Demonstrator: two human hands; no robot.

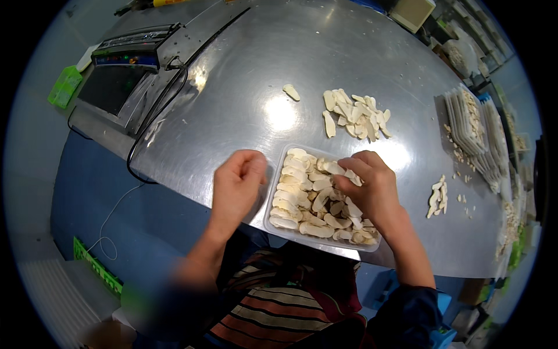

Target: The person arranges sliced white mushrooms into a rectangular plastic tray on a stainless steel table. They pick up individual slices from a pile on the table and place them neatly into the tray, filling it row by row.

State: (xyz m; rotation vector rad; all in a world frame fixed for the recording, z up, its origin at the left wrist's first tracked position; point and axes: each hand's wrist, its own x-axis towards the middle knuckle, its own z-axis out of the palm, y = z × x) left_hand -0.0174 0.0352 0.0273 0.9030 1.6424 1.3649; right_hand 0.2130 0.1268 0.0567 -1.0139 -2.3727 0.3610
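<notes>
A clear plastic tray stands at the front edge of the metal table. It is filled with pale dried mushroom slices, lined up in an overlapping row along its left side and lying more loosely in the middle and right. Over the tray's right side, my right hand pinches a mushroom slice between thumb and fingers. My left hand hovers just left of the tray with its fingers curled in, and no slice shows in it.
Beyond the tray lies a heap of slices, with a single slice to its left. A smaller pile and stacked filled trays are at the right. A black machine and its cable occupy the left.
</notes>
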